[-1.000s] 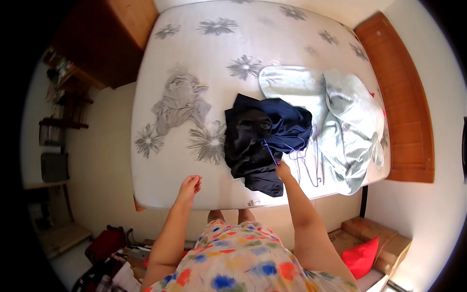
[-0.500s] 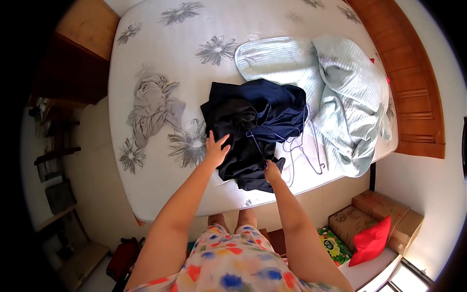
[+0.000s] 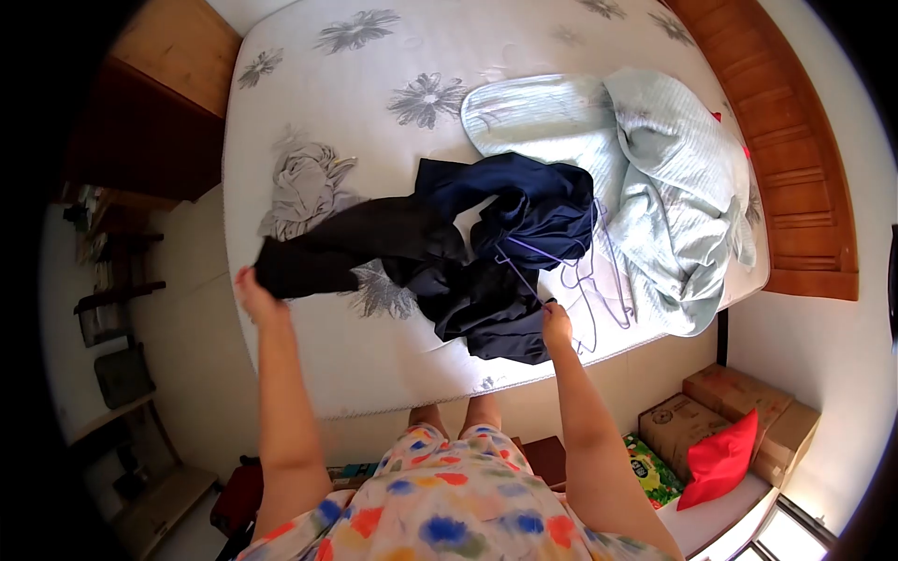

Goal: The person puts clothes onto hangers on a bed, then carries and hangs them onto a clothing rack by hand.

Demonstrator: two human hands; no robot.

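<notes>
"Black garment [image 3: 402,238] — where is it, and what's around the edges?"

"On the mattress [image 3: 393,374], spread sideways. Left end reaches the side edge; bare pale surface shows between it and the near edge, plus a wide stretch beyond. Right side's taken up by the pale green quilt [image 3: 669,196]."

"Counts?"

"One black garment, one navy garment [image 3: 543,178] touching it, one grey cloth [image 3: 307,182] partly hidden behind its left part, one quilt. One purple hanger [image 3: 520,277] at the right hand [image 3: 557,323], other hangers [image 3: 615,271] by the navy garment — too tangled to count."

"Hands?"

"Two. Left hand [image 3: 259,296] closed around the black garment's left end, a bit blurred. Right hand narrow, holding the hanger's end at the garment's right edge; can't tell if it pinches cloth too."

"Arms?"

"Left nearly straight, well out to the side. Right reaches forward, angled slightly inward. Hands wide apart, both palms down or sideways, can't tell."
</notes>
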